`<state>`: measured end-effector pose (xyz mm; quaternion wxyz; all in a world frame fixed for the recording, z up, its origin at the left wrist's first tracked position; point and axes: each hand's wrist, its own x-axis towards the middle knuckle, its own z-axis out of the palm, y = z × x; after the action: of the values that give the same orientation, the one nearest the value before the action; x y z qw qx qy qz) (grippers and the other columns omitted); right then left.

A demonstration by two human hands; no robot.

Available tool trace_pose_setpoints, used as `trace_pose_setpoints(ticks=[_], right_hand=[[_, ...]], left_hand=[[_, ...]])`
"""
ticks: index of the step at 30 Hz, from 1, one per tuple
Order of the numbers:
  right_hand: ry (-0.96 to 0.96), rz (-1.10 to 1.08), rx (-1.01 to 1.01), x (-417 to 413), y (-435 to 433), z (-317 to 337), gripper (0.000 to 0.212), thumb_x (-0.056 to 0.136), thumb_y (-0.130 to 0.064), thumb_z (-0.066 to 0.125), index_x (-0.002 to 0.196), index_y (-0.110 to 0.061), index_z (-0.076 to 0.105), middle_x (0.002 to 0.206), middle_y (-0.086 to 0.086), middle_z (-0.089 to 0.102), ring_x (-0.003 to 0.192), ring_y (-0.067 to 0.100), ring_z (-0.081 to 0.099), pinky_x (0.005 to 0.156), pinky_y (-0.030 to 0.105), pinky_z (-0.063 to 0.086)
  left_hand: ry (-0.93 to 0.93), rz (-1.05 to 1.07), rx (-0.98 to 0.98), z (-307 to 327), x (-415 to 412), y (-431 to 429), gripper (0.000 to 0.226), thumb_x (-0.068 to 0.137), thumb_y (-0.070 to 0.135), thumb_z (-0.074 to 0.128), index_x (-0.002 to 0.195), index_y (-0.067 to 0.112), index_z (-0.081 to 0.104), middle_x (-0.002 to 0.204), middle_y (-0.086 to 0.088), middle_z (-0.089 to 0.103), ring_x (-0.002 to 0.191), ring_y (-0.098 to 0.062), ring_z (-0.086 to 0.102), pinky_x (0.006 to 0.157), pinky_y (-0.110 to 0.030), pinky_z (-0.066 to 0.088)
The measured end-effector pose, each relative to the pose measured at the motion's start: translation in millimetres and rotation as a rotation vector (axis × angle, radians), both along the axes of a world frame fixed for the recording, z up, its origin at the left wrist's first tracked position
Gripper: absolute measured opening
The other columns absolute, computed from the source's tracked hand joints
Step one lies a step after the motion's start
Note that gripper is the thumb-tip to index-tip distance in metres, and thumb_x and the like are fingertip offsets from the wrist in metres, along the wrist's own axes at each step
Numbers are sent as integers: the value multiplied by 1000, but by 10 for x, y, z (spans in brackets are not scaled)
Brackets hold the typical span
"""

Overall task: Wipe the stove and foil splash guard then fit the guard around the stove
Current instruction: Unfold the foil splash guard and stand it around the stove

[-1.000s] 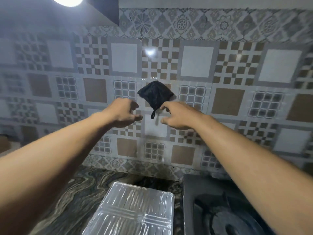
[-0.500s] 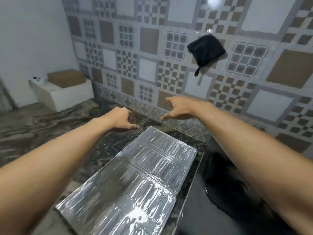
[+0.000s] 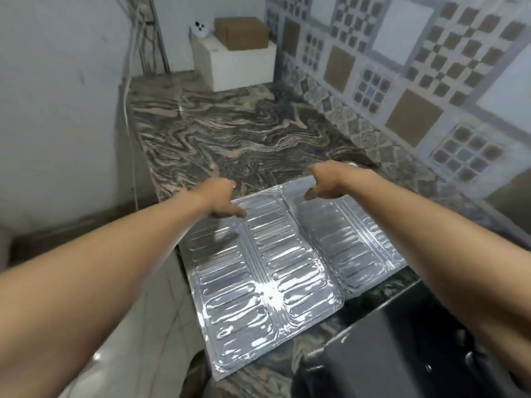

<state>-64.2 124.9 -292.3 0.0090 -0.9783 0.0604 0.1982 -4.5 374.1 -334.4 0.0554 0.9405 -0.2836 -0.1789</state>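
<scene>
Foil guard (image 3: pixel 267 271) lies flat on the desk (image 3: pixel 230 133) under both hands, left (image 3: pixel 221 201) and right (image 3: pixel 324 182), grips spread, empty; I should pinch far corners gently, avoiding creases.

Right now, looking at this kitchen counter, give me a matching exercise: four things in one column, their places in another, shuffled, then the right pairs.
Things:
1. foil splash guard
2. cardboard box
3. stove
4. left hand

Places:
A. bottom right corner
B. flat on the marble counter
C. on the white block
D. over the guard's far left edge

Pairs: 1-B, 2-C, 3-A, 4-D
</scene>
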Motion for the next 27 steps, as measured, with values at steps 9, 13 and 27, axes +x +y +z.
trace_pose_setpoints(ticks=[9, 13, 27], right_hand=[[131, 98, 106, 472, 176, -823, 96, 75, -9, 81, 153, -30, 29, 145, 14, 47, 109, 31, 61, 72, 30, 52], [172, 85, 102, 539, 159, -1010, 117, 72, -11, 84, 152, -50, 7, 163, 16, 7, 135, 43, 40, 84, 38, 55], [-202, 108, 90, 361, 22, -103, 87, 59, -42, 90, 126, -24, 37, 134, 15, 52, 122, 39, 47, 100, 51, 44]], left_hand=[[54, 128, 119, -581, -20, 221, 51, 77, 48, 77, 109, 14, 56, 118, -12, 57, 109, -31, 54, 93, -43, 50], [-1, 162, 112, -633, -20, 206, 85, 69, 48, 83, 140, 19, 46, 122, -14, 57, 119, -36, 49, 98, -51, 47], [-155, 315, -401, 358, 146, 42, 17, 81, 26, 71, 97, 24, 77, 105, -3, 76, 103, -26, 67, 91, -35, 52]])
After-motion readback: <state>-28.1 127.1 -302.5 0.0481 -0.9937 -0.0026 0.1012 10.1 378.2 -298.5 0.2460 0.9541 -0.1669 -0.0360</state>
